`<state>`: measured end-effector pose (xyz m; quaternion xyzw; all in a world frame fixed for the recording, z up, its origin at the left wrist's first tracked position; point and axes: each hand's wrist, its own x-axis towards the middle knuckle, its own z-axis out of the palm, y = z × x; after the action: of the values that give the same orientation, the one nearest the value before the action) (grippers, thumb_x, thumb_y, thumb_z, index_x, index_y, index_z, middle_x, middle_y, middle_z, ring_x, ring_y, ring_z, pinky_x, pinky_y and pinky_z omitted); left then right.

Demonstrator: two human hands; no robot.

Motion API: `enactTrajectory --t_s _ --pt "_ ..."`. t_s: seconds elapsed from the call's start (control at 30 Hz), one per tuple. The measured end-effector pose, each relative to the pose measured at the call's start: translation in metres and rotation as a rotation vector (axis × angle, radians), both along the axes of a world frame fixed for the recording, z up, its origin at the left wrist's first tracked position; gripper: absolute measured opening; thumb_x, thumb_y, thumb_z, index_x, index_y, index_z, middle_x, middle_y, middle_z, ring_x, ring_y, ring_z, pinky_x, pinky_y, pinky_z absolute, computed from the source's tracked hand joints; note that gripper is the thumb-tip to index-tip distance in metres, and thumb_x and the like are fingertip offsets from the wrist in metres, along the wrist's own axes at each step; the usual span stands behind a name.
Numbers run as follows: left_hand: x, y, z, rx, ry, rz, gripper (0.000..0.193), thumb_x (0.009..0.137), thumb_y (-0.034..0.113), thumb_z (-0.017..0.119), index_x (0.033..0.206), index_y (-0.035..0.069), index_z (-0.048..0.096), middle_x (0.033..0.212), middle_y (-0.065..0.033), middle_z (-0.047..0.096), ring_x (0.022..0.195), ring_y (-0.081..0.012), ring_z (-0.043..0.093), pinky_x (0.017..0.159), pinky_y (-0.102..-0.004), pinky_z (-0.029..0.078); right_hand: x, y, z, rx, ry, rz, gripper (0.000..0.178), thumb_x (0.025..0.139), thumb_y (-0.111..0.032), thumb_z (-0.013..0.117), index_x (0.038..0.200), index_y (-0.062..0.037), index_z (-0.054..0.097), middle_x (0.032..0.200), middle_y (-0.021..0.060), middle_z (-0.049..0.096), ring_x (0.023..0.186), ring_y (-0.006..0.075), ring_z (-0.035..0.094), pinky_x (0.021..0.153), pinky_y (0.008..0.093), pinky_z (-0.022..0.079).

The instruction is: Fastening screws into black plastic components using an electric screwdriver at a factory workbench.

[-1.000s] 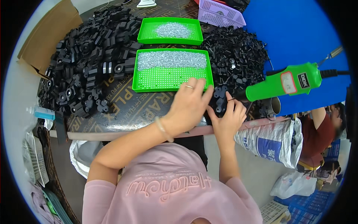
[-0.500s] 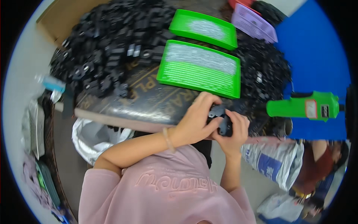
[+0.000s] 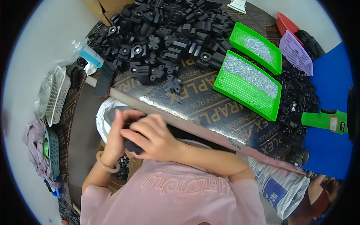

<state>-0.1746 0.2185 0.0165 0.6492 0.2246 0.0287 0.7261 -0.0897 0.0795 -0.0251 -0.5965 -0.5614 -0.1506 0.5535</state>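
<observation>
Both hands are together at the left, off the table's edge and above a white bag [image 3: 101,118]. My left hand [image 3: 115,140] is curled around one side of a black plastic part [image 3: 133,146]. From the other side, my right hand [image 3: 153,135] has its fingers closed over the same part. Most of the part is hidden by the fingers; only a dark lower end and a bit at the top show. A heap of similar black plastic parts [image 3: 174,50] covers the far left of the table.
Two green trays [image 3: 225,93] with small silvery pieces stand on the dark table [image 3: 195,107]. To their right lie small black pieces [image 3: 300,88], a purple basket [image 3: 298,54], a green power tool [image 3: 324,120] and a metal cup [image 3: 300,156]. A blue bottle [image 3: 89,54] is far left.
My hands have moved left with the black part, from the table edge near the trays to above the white bag. The view has turned, so the table appears shifted to the right.
</observation>
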Motion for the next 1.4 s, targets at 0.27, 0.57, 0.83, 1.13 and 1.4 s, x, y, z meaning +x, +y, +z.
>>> enactTrajectory --t_s 0.27,0.57,0.83,1.13,1.4 --pt "-0.048 0.081 -0.014 0.325 0.317 0.3 0.068 0.1 0.047 0.058 0.147 -0.001 0.048 0.134 -0.0199 0.062 0.132 -0.0315 0.053 0.109 -0.0424 0.038 -0.03 0.106 -0.079 -0.351 0.129 0.249 0.092 0.067 -0.017 0.089 0.146 -0.0112 0.042 0.149 0.0277 0.032 0.14 0.0474 0.034 0.113 0.0528 0.037" --pt "0.014 0.052 0.011 1.165 -0.037 0.064 0.029 0.085 0.01 0.076 0.112 0.0 0.069 0.095 -0.0146 0.067 0.082 -0.0264 0.065 0.062 -0.0351 0.053 0.031 -0.01 0.016 -0.367 0.167 -0.159 0.028 0.08 -0.01 0.077 0.105 -0.0068 0.067 0.109 0.0123 0.063 0.096 0.0307 0.063 0.079 0.0398 0.053" --pt "0.104 0.013 0.002 1.319 -0.403 0.074 0.03 0.077 -0.001 0.073 0.107 0.005 0.07 0.103 -0.0128 0.059 0.098 -0.0331 0.056 0.084 -0.0418 0.049 0.087 -0.011 0.009 -0.703 0.123 -0.613 0.061 0.071 -0.019 0.086 0.121 -0.0081 0.055 0.109 0.0096 0.061 0.103 0.0301 0.06 0.084 0.0395 0.052" --pt "0.11 0.031 -0.016 1.487 -0.207 0.01 0.064 0.061 0.002 0.085 0.12 0.007 0.061 0.114 -0.0153 0.055 0.107 -0.0373 0.051 0.092 -0.0444 0.045 0.073 -0.108 0.032 -0.612 0.398 -0.426 0.055 0.073 0.004 0.076 0.123 -0.0056 0.056 0.109 0.0161 0.064 0.103 0.0369 0.062 0.088 0.0436 0.05" --pt "0.111 0.01 -0.02 1.358 -0.296 0.065 0.053 0.066 0.004 0.086 0.111 0.002 0.059 0.106 -0.0145 0.061 0.101 -0.0361 0.057 0.088 -0.0408 0.047 0.059 -0.179 0.029 -0.618 0.494 -0.603 0.062 0.073 0.006 0.075 0.131 -0.006 0.056 0.12 0.0173 0.064 0.11 0.0389 0.06 0.094 0.0448 0.048"
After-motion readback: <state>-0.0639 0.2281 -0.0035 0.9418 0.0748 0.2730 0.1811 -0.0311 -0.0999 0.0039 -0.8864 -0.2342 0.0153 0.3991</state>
